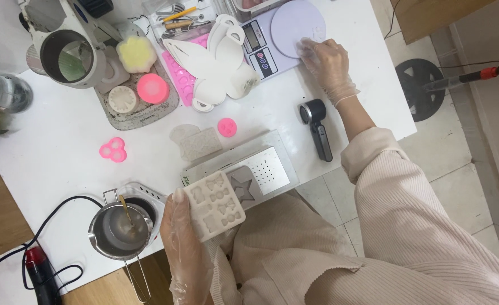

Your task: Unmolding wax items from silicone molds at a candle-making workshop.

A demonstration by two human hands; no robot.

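Left hand (184, 237), gloved, clamped on the mold (214, 205) at lower centre, over the counter (63, 152) edge by the pot (119, 230). Mold looks light, floppy silicone; probably best gripped by its rim, supported underneath. Right hand (328, 65), fingers spread flat, rests on the scale (286, 34), upper right. Open room mid-left; the centre's crowded.
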